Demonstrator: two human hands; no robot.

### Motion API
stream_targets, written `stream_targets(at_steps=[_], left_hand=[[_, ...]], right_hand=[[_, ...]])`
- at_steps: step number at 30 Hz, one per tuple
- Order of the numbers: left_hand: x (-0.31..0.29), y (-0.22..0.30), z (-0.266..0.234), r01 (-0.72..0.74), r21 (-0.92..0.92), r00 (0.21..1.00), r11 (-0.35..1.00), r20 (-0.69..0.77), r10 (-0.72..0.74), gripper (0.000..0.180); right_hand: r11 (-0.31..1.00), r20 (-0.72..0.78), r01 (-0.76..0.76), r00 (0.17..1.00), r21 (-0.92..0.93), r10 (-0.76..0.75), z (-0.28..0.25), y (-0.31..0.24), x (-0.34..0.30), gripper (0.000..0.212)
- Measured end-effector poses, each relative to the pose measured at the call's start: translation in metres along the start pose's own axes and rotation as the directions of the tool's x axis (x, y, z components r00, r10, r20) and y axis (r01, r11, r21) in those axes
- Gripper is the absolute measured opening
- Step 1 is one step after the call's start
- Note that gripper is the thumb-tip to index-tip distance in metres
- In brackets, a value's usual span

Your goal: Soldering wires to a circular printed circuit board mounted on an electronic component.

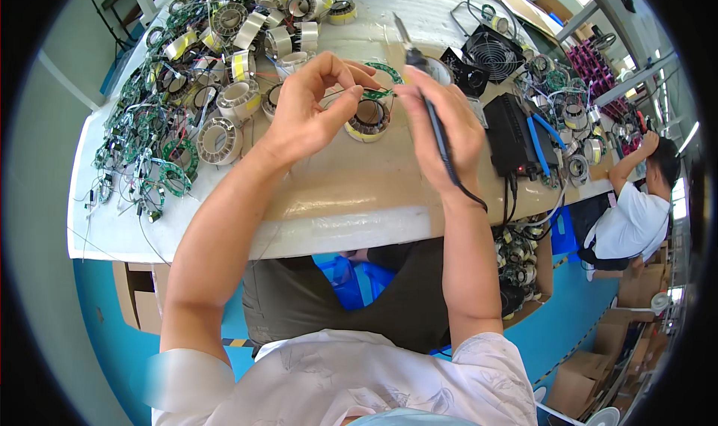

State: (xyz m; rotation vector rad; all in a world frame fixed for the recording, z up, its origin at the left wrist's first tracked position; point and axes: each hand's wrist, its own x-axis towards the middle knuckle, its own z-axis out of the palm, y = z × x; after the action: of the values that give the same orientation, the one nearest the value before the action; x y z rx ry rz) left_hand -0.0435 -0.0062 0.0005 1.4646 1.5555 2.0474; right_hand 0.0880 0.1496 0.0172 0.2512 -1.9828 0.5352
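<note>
My left hand (pixel 318 104) is closed in a pinch at the left side of a thin green ring-shaped circuit board (pixel 383 68), with dark wires by its fingers. In my right hand (pixel 449 130) is a soldering iron (pixel 416 58), its metal tip pointing up and away from the board. The right thumb and fingertips come close to the board's right edge; whether they touch it I cannot tell. Just below the board a motor stator (pixel 367 121) with copper-coloured windings and yellow tape stands on the brown mat (pixel 351 179).
A heap of green circuit boards (pixel 142 138) and stators (pixel 238 97) covers the table's left. To the right are a black fan (pixel 492 56), a black box (pixel 516 134) and blue-handled pliers (pixel 540 143). Another person (pixel 636 216) sits farther right. A carton of stators (pixel 520 265) stands below.
</note>
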Motion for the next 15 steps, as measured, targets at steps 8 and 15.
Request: stream_targets(at_steps=[8,15], left_hand=[[0.001,-0.008,0.004,-0.019,0.023,0.998,1.000,-0.055,0.021,0.008],[0.002,-0.013,0.004,-0.033,0.038,0.997,0.999,-0.070,0.036,0.008]], right_hand=[[0.778,-0.193,-0.306,0.859,0.549,0.474,-0.026,0.015,-0.060,0.034],[0.634,-0.162,-0.348,0.781,0.690,0.604,-0.031,0.011,-0.059,0.025]])
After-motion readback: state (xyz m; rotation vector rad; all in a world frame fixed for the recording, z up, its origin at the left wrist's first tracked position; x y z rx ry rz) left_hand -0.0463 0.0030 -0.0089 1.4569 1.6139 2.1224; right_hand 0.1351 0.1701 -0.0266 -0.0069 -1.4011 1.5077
